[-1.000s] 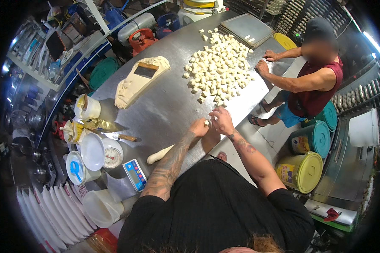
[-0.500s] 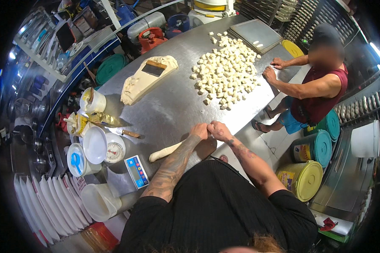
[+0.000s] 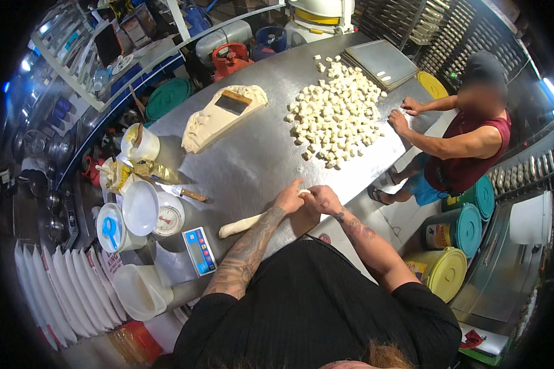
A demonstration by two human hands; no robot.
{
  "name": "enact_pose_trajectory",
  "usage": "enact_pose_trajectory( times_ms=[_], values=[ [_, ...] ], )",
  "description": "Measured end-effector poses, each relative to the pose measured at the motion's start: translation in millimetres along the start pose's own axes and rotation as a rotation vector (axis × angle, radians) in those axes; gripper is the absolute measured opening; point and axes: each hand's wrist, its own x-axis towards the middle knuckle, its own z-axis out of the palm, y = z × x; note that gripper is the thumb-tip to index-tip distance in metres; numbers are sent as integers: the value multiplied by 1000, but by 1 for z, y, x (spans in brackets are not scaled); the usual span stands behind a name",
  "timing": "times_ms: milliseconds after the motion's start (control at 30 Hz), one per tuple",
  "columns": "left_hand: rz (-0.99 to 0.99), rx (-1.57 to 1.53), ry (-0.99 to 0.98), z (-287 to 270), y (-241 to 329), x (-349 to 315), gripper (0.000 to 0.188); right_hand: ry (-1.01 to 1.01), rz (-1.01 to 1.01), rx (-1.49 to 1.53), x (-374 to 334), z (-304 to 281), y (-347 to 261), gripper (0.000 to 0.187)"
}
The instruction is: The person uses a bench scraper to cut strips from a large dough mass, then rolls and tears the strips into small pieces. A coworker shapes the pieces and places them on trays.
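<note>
A rope of dough (image 3: 240,226) lies on the steel table and runs beneath my left forearm. My left hand (image 3: 288,198) is closed round its far part, the index finger sticking forward. Beside it, my right hand (image 3: 323,200) pinches the end, and a bit of pale dough (image 3: 304,192) shows between the two hands. Most of the dough within my fingers is hidden. Beyond my hands many small cut dough pieces (image 3: 335,117) are heaped on the table. A large slab of dough (image 3: 218,120) lies to the left with a dough scraper (image 3: 234,101) on it.
Along the left edge are a wooden-handled knife (image 3: 191,194), a dial scale (image 3: 168,220), a digital scale (image 3: 199,252) and plastic tubs (image 3: 143,292). Flat trays (image 3: 381,60) lie at the far end. A co-worker (image 3: 474,132) stands at the right with both hands at the table edge.
My hands have moved slightly apart and lower, and dough now shows between them. The view has shifted slightly. The co-worker's hands remain at the table edge.
</note>
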Motion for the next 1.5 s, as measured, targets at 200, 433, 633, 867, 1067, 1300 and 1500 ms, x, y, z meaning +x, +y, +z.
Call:
enact_pose_trajectory(
  times_ms=[200, 433, 633, 867, 1067, 1300, 1500],
  values=[
    [-93, 276, -108, 0, 15, -4, 34, 319, -253, -247, 7, 18, -6, 42],
    [-66, 72, -27, -19, 4, 30, 38, 70, -377, 228, -5, 3, -9, 26],
    [54, 116, -1, -6, -5, 6, 45, 525, -368, -155, 2, -10, -10, 38],
    [-32, 197, 10, -2, -7, -14, 34, 185, -35, 6, 13, 24, -9, 53],
    [-26, 363, -47, -10, -2, -2, 31, -6, -168, 65, 11, 17, -19, 53],
    [-92, 100, -14, -23, -12, 24, 31, 607, -445, -79, 9, -16, -29, 38],
    [85, -61, 126, -12, -21, -12, 40, -1, -113, 59, 17, 5, -17, 54]
  ],
)
